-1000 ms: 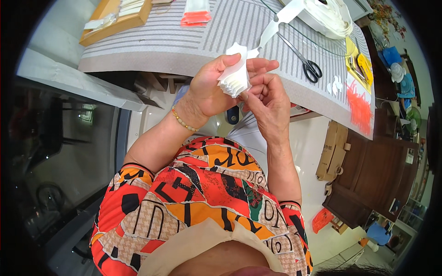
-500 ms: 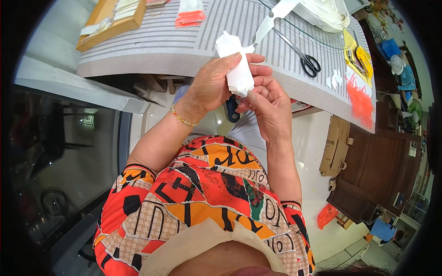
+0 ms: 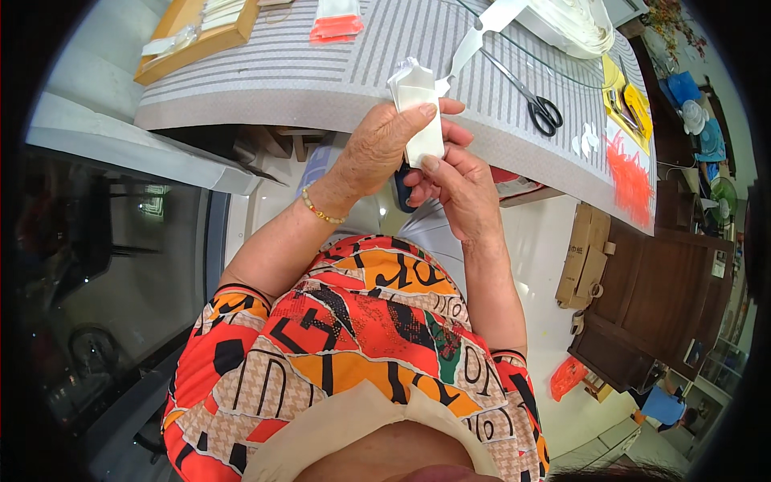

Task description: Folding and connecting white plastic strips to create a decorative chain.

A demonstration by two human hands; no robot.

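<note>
In front of my chest, above the table's near edge, my left hand point(image 3: 381, 149) holds a folded white strip point(image 3: 424, 132). Its thumb presses on the top layer and its fingers lie behind. My right hand point(image 3: 462, 185) pinches the lower end of the fold between thumb and fingers. Several uneven layers show at the fold's upper end. From there a long white ribbon point(image 3: 466, 55) with narrowed, notched stretches runs up to a white coil point(image 3: 574, 24) of the same material at the back. The lower layers are hidden by my hands.
Black-handled scissors point(image 3: 542, 112) lie on the striped cloth point(image 3: 289, 72), right of my hands. Farther right are a yellow cutter point(image 3: 637, 108), white scraps point(image 3: 589, 140) and red-orange strips point(image 3: 629, 185). A wooden tray point(image 3: 233, 36) and white-and-red packets point(image 3: 336, 28) stand at the back left.
The folded strip's top layer now lies flat and smooth, with another edge showing above my left thumb. Both hands have shifted slightly; my right thumb has moved onto the lower end.
</note>
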